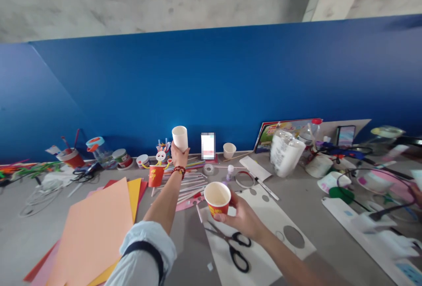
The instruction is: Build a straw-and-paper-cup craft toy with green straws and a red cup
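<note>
My left hand (180,155) is raised near the blue partition, its fingers wrapped round a white paper cup (180,137). Closer to me, my right hand (242,216) grips a red paper cup (217,200) with yellow print, its open top facing up. Below that cup, black-handled scissors (231,243) lie on a white sheet (263,233) with round holes cut in it. Left of my left wrist stands a red cup with a white rabbit figure (156,175) on top.
Coloured paper sheets (95,229) lie at the left. A white cup (229,150), glue bottle (230,172) and tape roll (209,169) stand or lie towards the back. Plastic-wrapped cups (286,153) and a power strip (362,237) are at the right.
</note>
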Available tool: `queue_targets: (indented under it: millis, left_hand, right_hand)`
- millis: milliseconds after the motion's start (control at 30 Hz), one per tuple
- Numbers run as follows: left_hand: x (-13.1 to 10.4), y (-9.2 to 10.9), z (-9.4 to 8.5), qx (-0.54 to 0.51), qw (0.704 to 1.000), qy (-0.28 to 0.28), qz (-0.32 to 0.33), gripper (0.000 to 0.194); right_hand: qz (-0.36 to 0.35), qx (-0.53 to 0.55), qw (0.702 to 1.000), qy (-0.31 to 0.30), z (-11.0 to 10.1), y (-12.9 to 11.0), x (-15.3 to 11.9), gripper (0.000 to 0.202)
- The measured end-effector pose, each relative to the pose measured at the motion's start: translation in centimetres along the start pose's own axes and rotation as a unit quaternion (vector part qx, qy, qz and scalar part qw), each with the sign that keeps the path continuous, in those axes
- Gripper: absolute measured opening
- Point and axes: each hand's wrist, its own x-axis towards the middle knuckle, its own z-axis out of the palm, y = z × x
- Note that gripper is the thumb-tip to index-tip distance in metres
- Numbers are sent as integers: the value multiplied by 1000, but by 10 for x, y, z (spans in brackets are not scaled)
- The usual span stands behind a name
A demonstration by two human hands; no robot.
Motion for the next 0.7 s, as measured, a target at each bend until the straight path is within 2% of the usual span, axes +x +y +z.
queue_targets:
  millis: [167, 400, 700]
  left_hand:
    - [-2, -4, 1, 3, 1000, 2, -14, 93]
    - [-3, -8, 1, -13, 1000, 27, -9, 96]
    - [-15, -9, -2, -21, 1000, 4, -12, 94]
  right_hand:
    - [8, -12, 1000, 7, -2, 5, 0, 62]
    - [-9, 16, 1000, -24, 0, 0, 2, 57]
    - [1, 5, 1000, -30, -3, -2, 3, 57]
